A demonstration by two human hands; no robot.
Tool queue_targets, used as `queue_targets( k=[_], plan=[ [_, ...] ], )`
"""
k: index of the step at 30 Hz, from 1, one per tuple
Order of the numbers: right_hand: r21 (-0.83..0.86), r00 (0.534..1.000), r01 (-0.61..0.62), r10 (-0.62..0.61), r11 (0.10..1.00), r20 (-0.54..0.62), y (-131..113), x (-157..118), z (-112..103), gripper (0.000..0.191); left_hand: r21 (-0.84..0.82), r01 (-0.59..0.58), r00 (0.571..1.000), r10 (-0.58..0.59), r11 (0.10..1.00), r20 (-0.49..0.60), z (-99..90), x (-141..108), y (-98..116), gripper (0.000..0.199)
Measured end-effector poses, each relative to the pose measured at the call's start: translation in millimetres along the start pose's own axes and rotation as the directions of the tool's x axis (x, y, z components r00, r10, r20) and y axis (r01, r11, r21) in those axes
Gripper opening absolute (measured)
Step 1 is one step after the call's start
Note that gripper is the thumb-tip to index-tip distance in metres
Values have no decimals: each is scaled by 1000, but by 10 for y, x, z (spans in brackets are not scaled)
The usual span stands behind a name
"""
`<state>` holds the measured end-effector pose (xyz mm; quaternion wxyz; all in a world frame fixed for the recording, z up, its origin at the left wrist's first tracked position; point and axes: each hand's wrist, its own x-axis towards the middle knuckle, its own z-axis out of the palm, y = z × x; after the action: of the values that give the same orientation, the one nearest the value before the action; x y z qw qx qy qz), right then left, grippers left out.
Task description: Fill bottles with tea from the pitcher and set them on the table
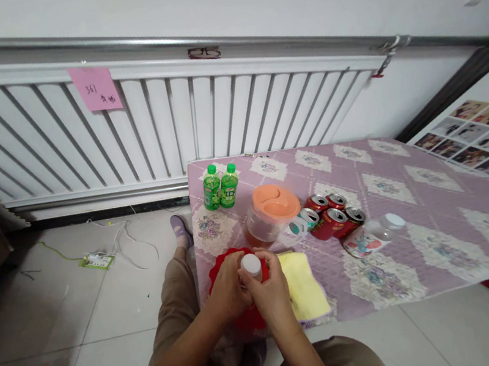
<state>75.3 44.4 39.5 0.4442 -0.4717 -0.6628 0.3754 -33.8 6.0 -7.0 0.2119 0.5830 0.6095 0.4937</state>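
here, a pink note (96, 90) says 361, and left hand (230, 290) and right hand (271, 290) wrap round a white-capped bottle (251, 265).

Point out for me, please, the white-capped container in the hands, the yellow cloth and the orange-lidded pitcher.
White-capped container (251, 263): head view, on the top of its cap.
Yellow cloth (306, 287): head view, on the middle of its upper face.
Orange-lidded pitcher (271, 209): head view, on its lid.

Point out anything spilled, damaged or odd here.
The loose cables on the floor, left of the table, look untidy: they sprawl in loops beside what seems a power strip. No spill is visible. The left hand and right hand cover most of the white-capped container, so damage there can't be judged.
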Motion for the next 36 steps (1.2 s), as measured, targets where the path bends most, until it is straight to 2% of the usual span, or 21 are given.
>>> queue_targets(
  k=[11,16,21,23,29,33,36],
  plan=[
    [11,995,96,-96,995,26,2,7,-41,31,30,27,1000,-27,999,11,-64,36,139,53],
    [-1,993,88,-88,996,73,17,1,-65,33,10,1,1000,-2,1000,14,-58,27,118,58],
    [15,993,81,-82,997,86,20,2,-74,37,27,45,999,-46,999,11,-62,21,140,52],
    [21,995,59,-61,998,80,11,-10,-69,38,28,49,999,-50,998,18,-69,24,153,51],
    [66,990,-136,133,989,42,32,-78,-14,58,40,29,999,-31,999,30,-75,30,150,48],
    [57,989,-150,149,987,22,61,-68,5,47,-1,6,1000,-6,1000,5,-72,24,138,53],
    [79,994,-110,108,991,36,62,-42,-4,40,-24,-3,1000,3,1000,15,-75,24,135,59]
  ],
)
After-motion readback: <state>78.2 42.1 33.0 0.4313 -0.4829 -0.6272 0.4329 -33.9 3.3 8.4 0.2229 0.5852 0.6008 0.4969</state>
